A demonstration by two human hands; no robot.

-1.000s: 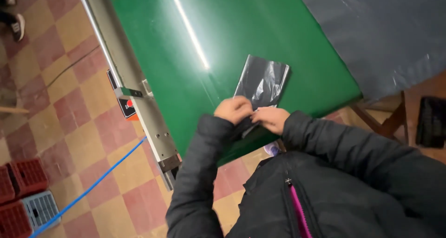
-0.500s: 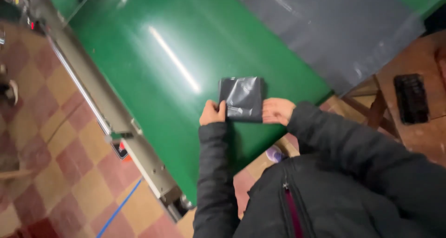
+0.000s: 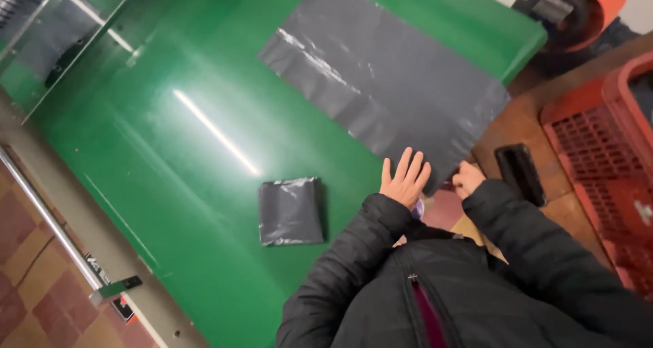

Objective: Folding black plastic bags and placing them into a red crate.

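A person in a black puffer jacket leans over a green conveyor table [image 3: 170, 158]. The folded grey plastic bag [image 3: 291, 211] that both hands held half a second ago now lies alone on the near part of the table, released. Both hands have moved right to a large flat grey plastic sheet [image 3: 388, 83]. The left hand [image 3: 404, 179] rests open, fingers spread, palm down at the sheet's near edge, gripping nothing. The right hand [image 3: 469, 178] is curled at the sheet's near corner, apparently pinching it.
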